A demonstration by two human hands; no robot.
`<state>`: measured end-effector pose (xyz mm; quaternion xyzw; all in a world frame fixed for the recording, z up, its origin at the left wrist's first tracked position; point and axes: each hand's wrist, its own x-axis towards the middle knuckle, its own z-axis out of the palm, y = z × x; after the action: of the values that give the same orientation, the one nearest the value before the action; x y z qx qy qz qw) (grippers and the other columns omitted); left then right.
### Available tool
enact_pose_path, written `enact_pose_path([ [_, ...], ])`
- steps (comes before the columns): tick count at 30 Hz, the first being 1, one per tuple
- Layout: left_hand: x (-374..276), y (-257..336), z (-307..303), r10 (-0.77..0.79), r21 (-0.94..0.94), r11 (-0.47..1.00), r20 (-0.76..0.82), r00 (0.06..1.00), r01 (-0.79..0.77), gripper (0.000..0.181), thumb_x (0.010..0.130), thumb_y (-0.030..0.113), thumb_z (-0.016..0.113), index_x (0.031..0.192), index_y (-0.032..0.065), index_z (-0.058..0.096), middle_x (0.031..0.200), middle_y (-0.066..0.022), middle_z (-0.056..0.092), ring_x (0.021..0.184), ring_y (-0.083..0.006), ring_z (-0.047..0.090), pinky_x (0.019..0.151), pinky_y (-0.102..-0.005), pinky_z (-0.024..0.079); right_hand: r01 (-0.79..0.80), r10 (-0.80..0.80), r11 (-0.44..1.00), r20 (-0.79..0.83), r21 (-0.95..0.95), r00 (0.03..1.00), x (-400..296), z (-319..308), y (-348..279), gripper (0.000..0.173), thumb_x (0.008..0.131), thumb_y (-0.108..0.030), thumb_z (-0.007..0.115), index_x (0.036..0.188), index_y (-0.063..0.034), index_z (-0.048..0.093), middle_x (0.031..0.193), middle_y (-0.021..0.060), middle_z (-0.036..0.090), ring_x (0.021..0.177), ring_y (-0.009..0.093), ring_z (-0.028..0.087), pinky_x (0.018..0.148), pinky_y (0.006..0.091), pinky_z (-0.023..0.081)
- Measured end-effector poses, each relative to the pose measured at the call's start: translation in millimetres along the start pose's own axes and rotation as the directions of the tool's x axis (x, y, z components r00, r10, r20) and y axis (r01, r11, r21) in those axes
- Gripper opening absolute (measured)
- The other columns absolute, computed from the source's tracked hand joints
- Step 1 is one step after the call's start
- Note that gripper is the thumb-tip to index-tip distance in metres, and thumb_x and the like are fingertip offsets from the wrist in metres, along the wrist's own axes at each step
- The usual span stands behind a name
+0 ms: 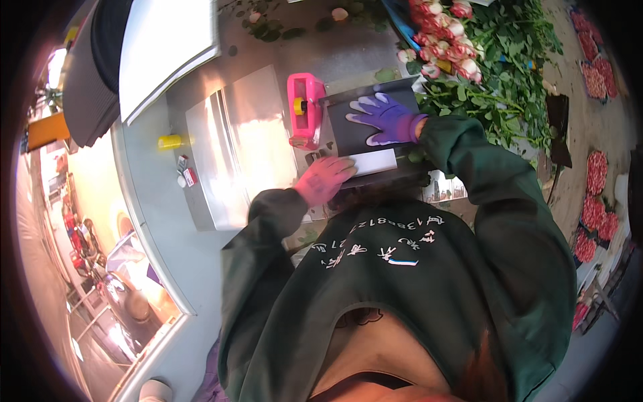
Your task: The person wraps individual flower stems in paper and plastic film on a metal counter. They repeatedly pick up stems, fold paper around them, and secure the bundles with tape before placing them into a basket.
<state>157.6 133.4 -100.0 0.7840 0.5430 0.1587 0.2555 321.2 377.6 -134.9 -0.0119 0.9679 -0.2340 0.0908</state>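
My right hand (384,118), in a purple glove with pale fingertips, lies spread on a dark flat sheet (346,125). A white strip (377,162) runs along the sheet's near side; whether it is the sheet's folded edge I cannot tell. My left hand (325,180), in a pink glove, has its fingers over the strip's left end. Its thumb is hidden, so I cannot tell whether it grips or only presses. Just left of the sheet stands a pink tape dispenser (318,108) with a yellow roll (300,106) in it.
Red-and-white roses (447,42) with leafy stems (507,95) lie at the back right. Shiny flat sheets (256,145) cover the table's left part, beside a yellow roll (169,142) and a small red-and-white box (189,177). A large white sheet (166,50) rises at back left.
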Motion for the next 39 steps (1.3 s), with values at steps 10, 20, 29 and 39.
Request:
enact_pose_path([
  [10, 53.5, -22.9, 3.0, -0.064, -0.029, 0.998, -0.278, 0.958, 0.058, 0.022, 0.081, 0.014, 0.069, 0.099, 0.0030, 0.062, 0.115, -0.0149, 0.061, 0.118, -0.0382, 0.054, 0.100, -0.0480, 0.042, -0.224, 0.254, 0.935, -0.079, 0.274, 0.964, 11.4, 7.9, -16.0, 0.042, 0.070, -0.028, 0.079, 0.103, -0.0102, 0.059, 0.094, 0.0128, 0.062, 0.092, 0.035, 0.062, 0.076, 0.0451, 0.049],
  [20, 65.1, -9.0, 11.9, 0.219, 0.069, 0.971, 0.101, 0.970, -0.227, 0.035, 0.086, 0.018, 0.063, 0.121, 0.0109, 0.059, 0.133, -0.0123, 0.054, 0.127, -0.0354, 0.049, 0.110, -0.0460, 0.036, -0.214, 0.191, 0.975, -0.288, -0.051, 0.938, -10.4, -2.2, -51.3, 0.020, 0.076, -0.016, 0.069, 0.094, -0.0089, 0.064, 0.093, 0.0150, 0.064, 0.084, 0.032, 0.064, 0.072, 0.0428, 0.050],
  [29, 85.5, -4.4, 1.3, 0.292, 0.202, 0.935, 0.031, 0.956, -0.292, 0.058, 0.084, 0.033, 0.069, 0.137, 0.0183, 0.051, 0.144, -0.0081, 0.047, 0.136, -0.0345, 0.039, 0.112, -0.0514, 0.032, -0.423, 0.464, 0.873, -0.678, 0.242, 0.570, 69.9, 164.3, -219.4, 0.027, 0.085, -0.026, 0.062, 0.104, -0.0060, 0.063, 0.089, 0.0157, 0.061, 0.082, 0.036, 0.062, 0.072, 0.0466, 0.049],
  [39, 87.4, -1.8, 0.2, 0.310, 0.294, 0.906, 0.026, 0.950, -0.304, 0.058, 0.083, 0.037, 0.069, 0.136, 0.0193, 0.052, 0.143, -0.0062, 0.047, 0.136, -0.0334, 0.039, 0.112, -0.0508, 0.033, -0.385, 0.358, 0.715, 0.167, 0.583, 0.919, -27.4, 8.6, -246.1, 0.082, 0.077, -0.033, 0.072, 0.147, -0.0049, 0.040, 0.137, 0.0240, 0.051, 0.125, 0.038, 0.052, 0.101, 0.0430, 0.045],
])
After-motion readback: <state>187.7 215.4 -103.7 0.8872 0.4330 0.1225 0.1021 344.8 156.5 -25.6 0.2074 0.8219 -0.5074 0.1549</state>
